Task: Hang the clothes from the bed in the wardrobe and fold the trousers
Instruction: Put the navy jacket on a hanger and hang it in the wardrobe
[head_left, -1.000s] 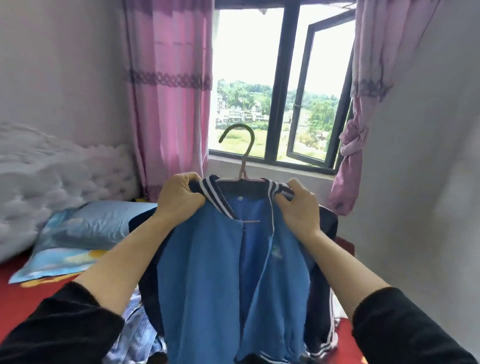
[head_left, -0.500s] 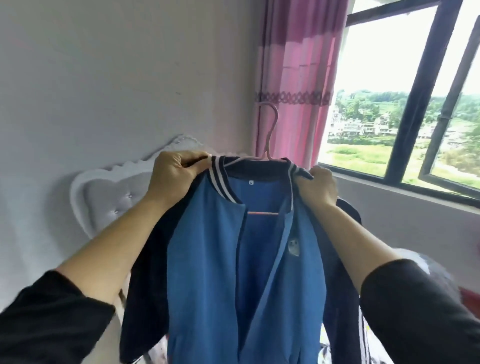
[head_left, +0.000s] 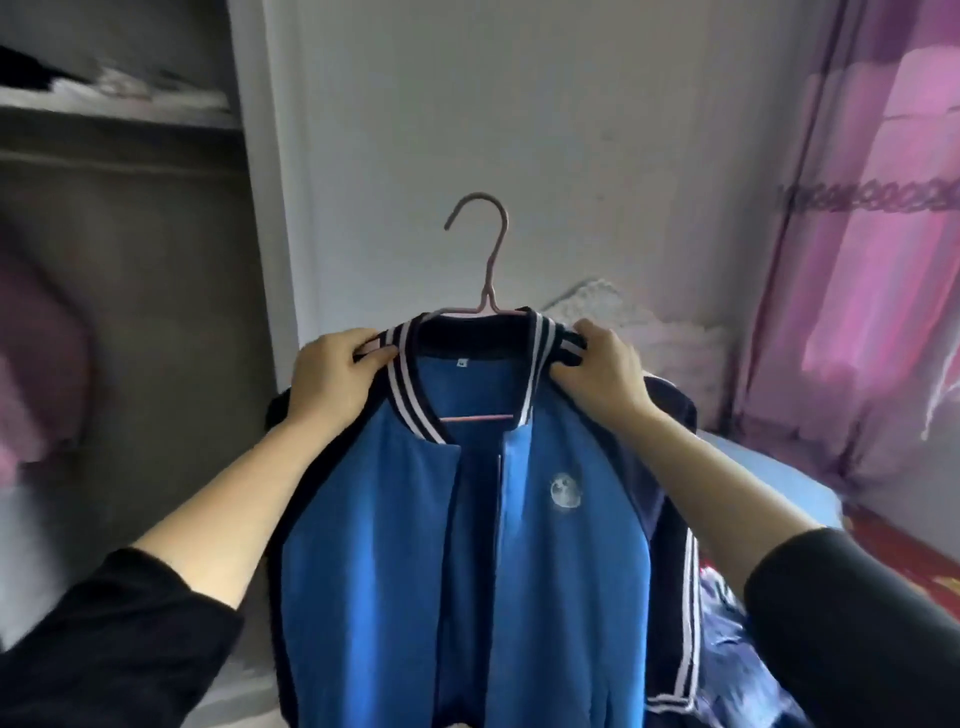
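Observation:
A blue jacket (head_left: 395, 545) with navy sleeves and a striped collar hangs on a pink hanger (head_left: 488, 270) in front of me, its front open. My left hand (head_left: 332, 384) grips the left shoulder at the collar. My right hand (head_left: 597, 374) grips the right shoulder at the collar. The hanger's hook stands free above the collar. The open wardrobe (head_left: 130, 291) is at the left, with a shelf near the top.
A white wall and wardrobe side panel (head_left: 270, 182) stand straight ahead. The bed with a blue pillow (head_left: 769, 478), red sheet and more blue clothes (head_left: 737, 639) lies at the right. A white tufted headboard (head_left: 649, 332) and pink curtain (head_left: 872, 234) are behind.
My view has swung left from the window past the headboard to the wardrobe. Both hands keep holding the jacket's shoulders on the hanger.

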